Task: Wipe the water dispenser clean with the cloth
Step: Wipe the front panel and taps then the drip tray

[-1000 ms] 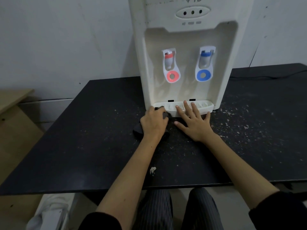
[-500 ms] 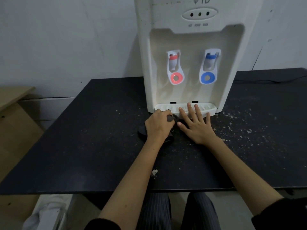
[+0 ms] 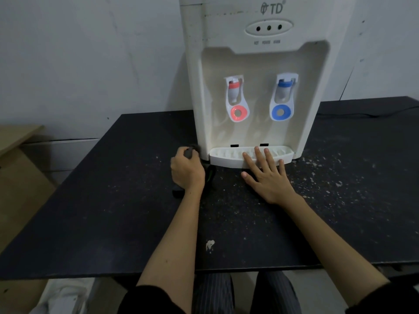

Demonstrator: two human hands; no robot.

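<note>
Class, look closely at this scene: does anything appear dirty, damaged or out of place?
Yes. The black table is peppered with pale specks, thickest to the right of the water dispenser, plus a white chip near its front edge. The dispenser's recess shows yellowish stains. Nothing looks spilled or tipped over.

The person's 2 forearms are bare from wrist to near the elbow, and behind each hand a dark sleeve is pushed up: the left hand (image 3: 187,171) and the right hand (image 3: 267,177) wear no gloves or rings. Below the arms, 2 legs show dark trousers (image 3: 213,291) with thin pale pinstripes.
</note>
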